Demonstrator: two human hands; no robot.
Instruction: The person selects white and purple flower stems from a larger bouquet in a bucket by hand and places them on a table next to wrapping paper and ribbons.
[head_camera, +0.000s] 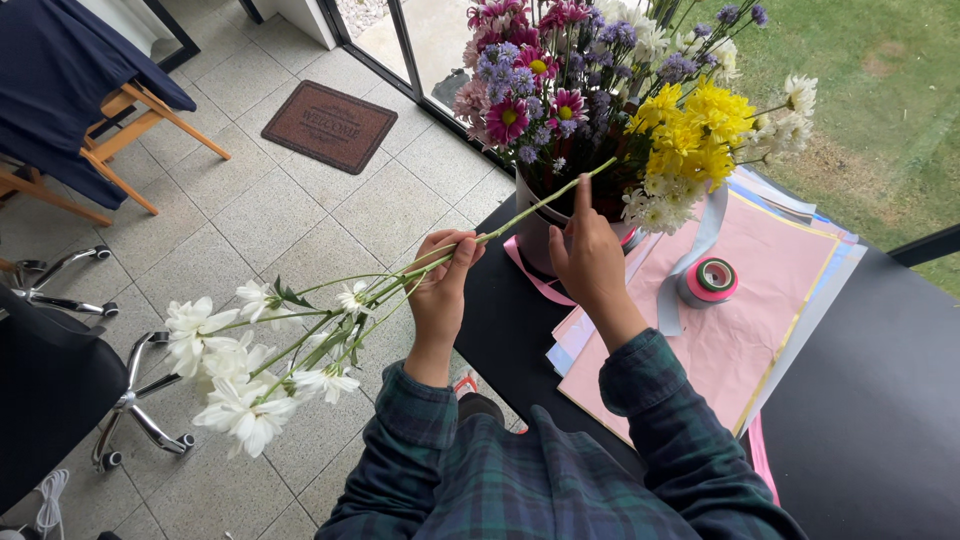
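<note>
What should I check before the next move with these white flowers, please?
1. Left hand closed on the stems: ok.
2. Right hand at the stem ends, by the bucket rim: ok; whether it pinches a stem, cannot tell.
3. White flowers off the floor: ok, they hang out past the table edge.
4. Room in the bucket: cannot tell; the bouquet hides its mouth.
5. Ribbon roll and pink paper out of the hands' way: ok, both lie to the right.
</note>
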